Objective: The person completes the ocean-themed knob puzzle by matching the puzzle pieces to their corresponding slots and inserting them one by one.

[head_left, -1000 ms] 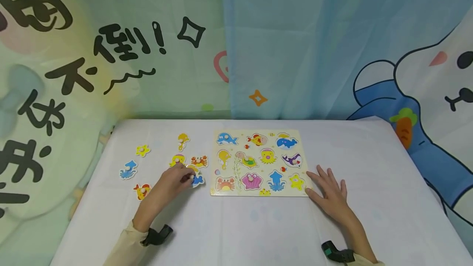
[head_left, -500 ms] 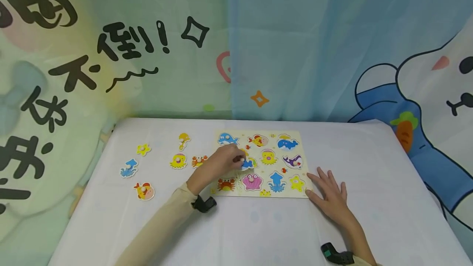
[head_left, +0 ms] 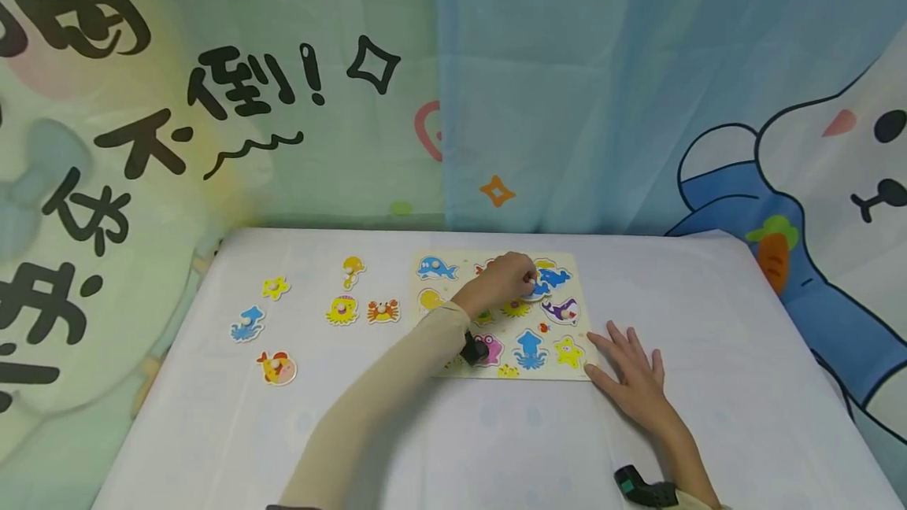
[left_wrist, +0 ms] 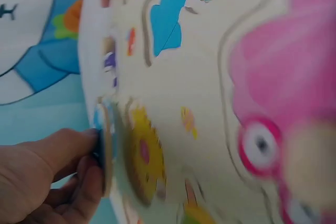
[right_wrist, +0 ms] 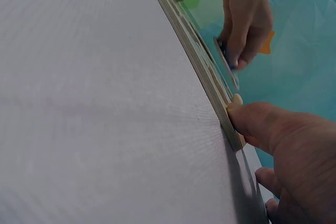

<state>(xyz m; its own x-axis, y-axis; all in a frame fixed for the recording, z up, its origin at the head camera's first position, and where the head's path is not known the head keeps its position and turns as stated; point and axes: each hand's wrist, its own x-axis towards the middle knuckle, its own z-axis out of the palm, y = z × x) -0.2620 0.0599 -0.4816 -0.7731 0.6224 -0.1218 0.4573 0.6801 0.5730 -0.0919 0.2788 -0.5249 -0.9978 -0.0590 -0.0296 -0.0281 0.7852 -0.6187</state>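
My left hand [head_left: 500,282] pinches a blue whale puzzle piece [head_left: 540,290] by its back over the upper right of the wooden peg puzzle board [head_left: 468,256]. The piece overlaps the printed blue whale [head_left: 558,279] there. In the left wrist view the whale piece [left_wrist: 107,153] is tilted edge-on, close over the board's face; the right wrist view also shows the piece [right_wrist: 227,62] above the board. My right hand [head_left: 638,380] lies at the board's right edge with fingers spread, its thumb [right_wrist: 257,121] touching the edge. The left forearm hides part of the board's lower left.
Loose pieces lie left of the board on the white cloth: a star [head_left: 275,287], a squid [head_left: 247,324], a fish [head_left: 278,368], a seahorse [head_left: 352,272], an octopus [head_left: 342,310] and a crab [head_left: 383,311]. A purple whale piece [head_left: 560,311] sits in the board. A printed curtain [head_left: 524,85] hangs behind.
My left hand has picked up the whale piece from among the loose ones and carried it right, across the board to its upper right. My right hand has stayed at the edge.
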